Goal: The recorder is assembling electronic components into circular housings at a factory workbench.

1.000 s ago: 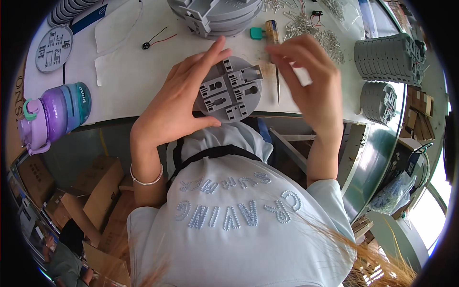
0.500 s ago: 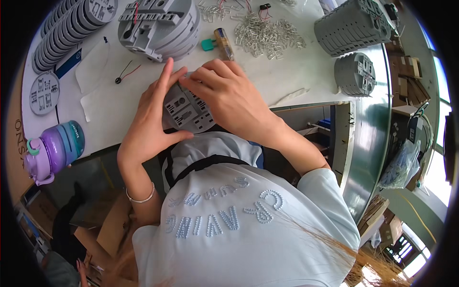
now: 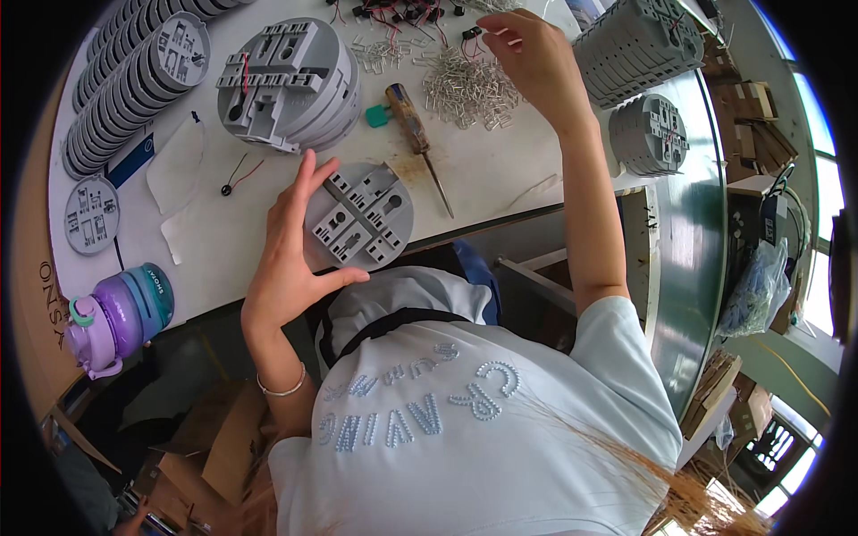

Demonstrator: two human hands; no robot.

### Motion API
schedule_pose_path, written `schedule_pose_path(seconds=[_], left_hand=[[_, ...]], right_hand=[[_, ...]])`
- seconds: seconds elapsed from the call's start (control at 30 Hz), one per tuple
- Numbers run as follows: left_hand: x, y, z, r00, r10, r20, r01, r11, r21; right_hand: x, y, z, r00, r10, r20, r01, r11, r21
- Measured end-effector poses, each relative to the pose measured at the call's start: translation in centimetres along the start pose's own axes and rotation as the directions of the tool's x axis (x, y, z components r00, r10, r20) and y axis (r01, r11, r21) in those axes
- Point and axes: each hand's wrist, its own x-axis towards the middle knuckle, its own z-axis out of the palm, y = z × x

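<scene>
A round grey plastic disc (image 3: 399, 198) with raised slots and dark holes lies at the table's front edge. My left hand (image 3: 290, 246) is curved around its left side, thumb at the near rim and fingers at the far rim. Farther off, my right hand (image 3: 536, 67) reaches over the table's back, its fingers apart beside a small black round part (image 3: 471, 33) with thin wires. No object shows in its grasp, though its palm is hidden. A screwdriver (image 3: 411, 125) with a worn amber handle lies between the hands, near a small green piece (image 3: 378, 116).
Small clear U-shaped pieces (image 3: 469, 89) are heaped at the back. Stacked grey discs stand at the left (image 3: 134, 107), centre (image 3: 331, 98) and right (image 3: 639, 54). A purple-and-teal bottle (image 3: 121, 317) is at the near left. A wired black part (image 3: 227, 189) lies on the table.
My right hand has left the grey disc and moved far and right toward the wired black parts, uncovering the disc's face and the screwdriver's shaft. My left hand stays at the disc.
</scene>
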Motion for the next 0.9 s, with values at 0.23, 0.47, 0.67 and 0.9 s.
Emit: schedule_pose_path(seconds=[0.23,0.47,0.67,0.9], left_hand=[[0.0,-0.2,0.3,0.999,0.025,-0.038,-0.024,0.999,0.028],[-0.1,-0.4,1.1,0.99,0.052,-0.135,-0.043,0.997,0.065],[-0.2,-0.5,1.3,0.984,0.086,-0.154,-0.083,0.996,0.028],[-0.5,-0.5,1.0,0.992,0.069,-0.105,-0.072,0.997,-0.024]], right_hand=[[1.9,1.9,2.8,0.987,-0.091,0.131,0.101,0.992,-0.073],[2.0,0.9,1.8,0.978,-0.182,0.099,0.196,0.967,-0.161],[2.0,0.5,1.3,0.974,-0.226,0.025,0.227,0.972,-0.053],[1.9,1.2,1.8,0.934,-0.311,-0.174,0.306,0.95,-0.06]])
